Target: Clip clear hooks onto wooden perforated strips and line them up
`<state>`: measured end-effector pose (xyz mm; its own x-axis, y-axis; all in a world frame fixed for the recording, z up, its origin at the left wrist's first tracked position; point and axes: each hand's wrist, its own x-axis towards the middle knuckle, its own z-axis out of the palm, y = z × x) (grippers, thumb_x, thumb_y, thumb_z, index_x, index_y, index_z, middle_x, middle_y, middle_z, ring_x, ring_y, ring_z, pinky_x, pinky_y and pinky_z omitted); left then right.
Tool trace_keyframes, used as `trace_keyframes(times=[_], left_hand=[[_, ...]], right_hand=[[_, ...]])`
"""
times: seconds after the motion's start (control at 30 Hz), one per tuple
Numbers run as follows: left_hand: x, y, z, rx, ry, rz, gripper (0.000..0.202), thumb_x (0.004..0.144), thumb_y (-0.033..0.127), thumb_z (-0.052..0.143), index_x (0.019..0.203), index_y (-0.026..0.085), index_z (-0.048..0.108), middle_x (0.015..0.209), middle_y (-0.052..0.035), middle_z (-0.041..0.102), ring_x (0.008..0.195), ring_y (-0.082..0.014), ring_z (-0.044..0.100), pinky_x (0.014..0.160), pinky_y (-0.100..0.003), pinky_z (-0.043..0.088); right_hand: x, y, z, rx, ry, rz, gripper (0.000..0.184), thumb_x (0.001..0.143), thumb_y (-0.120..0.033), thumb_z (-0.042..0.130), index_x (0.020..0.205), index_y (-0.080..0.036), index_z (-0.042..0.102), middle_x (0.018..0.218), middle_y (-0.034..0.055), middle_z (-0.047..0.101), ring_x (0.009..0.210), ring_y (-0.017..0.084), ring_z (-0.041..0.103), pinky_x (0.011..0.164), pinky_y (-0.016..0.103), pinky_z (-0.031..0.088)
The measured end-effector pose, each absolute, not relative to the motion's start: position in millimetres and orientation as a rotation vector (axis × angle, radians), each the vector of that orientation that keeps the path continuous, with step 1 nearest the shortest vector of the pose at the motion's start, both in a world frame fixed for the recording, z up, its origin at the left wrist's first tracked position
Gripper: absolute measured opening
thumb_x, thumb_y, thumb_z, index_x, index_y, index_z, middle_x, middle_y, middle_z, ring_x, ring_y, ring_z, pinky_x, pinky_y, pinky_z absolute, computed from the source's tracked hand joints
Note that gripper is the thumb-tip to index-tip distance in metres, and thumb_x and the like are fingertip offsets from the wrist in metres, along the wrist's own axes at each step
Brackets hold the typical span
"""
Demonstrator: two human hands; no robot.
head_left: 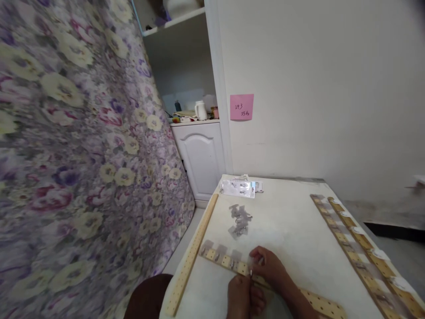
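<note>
Left hand (241, 296), right hand (270, 268) pinch clear packet (251, 270) onto perforated strip (322, 304). Few mounted, most holes bare. Loose packet pile (239, 221) unmounted; two right-side strips (365, 261) look full.

Soft daylight, blurred warped edges

Left hand (241, 294), right hand (270, 268): fingertips together

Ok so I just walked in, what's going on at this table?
A person has both hands on a perforated tan strip lying across a white table. The left hand and right hand meet at one spot on it, fingertips pinched over something small. A few small clear packets hang along the strip's left part. A loose pile of packets lies further back, and two filled strips lie along the right edge.
</note>
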<state>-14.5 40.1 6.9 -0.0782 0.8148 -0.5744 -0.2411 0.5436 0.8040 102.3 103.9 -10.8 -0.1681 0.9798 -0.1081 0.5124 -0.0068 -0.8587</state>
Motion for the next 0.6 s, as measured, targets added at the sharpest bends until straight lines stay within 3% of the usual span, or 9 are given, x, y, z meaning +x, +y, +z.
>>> trace_keyframes(times=[0.13, 0.33, 0.5, 0.6], left_hand=[[-13, 38, 15, 0.537, 1.361, 0.962, 0.043, 0.069, 0.062, 0.056, 0.066, 0.020, 0.046, 0.041, 0.0015, 0.057, 0.029, -0.0096, 0.047, 0.034, -0.020, 0.027], [-15, 36, 9, 0.541, 1.326, 0.996, 0.032, 0.076, 0.050, 0.050, 0.068, 0.020, 0.046, 0.043, 0.0009, 0.058, 0.032, -0.0100, 0.050, 0.036, -0.020, 0.029], [-15, 31, 7, 0.531, 1.303, 1.028, 0.026, 0.077, 0.043, 0.045, 0.064, 0.020, 0.043, 0.042, 0.0009, 0.057, 0.031, -0.0099, 0.049, 0.036, -0.020, 0.029], [-15, 31, 7, 0.531, 1.301, 1.010, 0.024, 0.078, 0.039, 0.042, 0.062, 0.021, 0.042, 0.041, 0.0011, 0.056, 0.030, -0.0104, 0.048, 0.035, -0.020, 0.028]], right_hand=[[102, 105, -11, -1.517, -1.716, 1.112, 0.035, 0.056, -0.022, 0.066, 0.091, -0.021, 0.064, 0.078, -0.0018, 0.066, 0.068, 0.015, 0.057, 0.064, 0.025, 0.040], [107, 104, -11, -1.400, -1.653, 1.151, 0.033, 0.056, -0.025, 0.069, 0.088, -0.019, 0.065, 0.075, -0.0012, 0.066, 0.066, 0.015, 0.057, 0.063, 0.025, 0.043], [116, 101, -13, -1.376, -1.625, 1.091, 0.029, 0.070, -0.032, 0.056, 0.091, -0.016, 0.065, 0.077, 0.0023, 0.066, 0.072, 0.016, 0.060, 0.066, 0.026, 0.045], [122, 104, -14, -1.410, -1.615, 1.029, 0.027, 0.072, -0.034, 0.051, 0.088, -0.015, 0.064, 0.068, 0.0008, 0.063, 0.066, 0.016, 0.057, 0.062, 0.026, 0.043]])
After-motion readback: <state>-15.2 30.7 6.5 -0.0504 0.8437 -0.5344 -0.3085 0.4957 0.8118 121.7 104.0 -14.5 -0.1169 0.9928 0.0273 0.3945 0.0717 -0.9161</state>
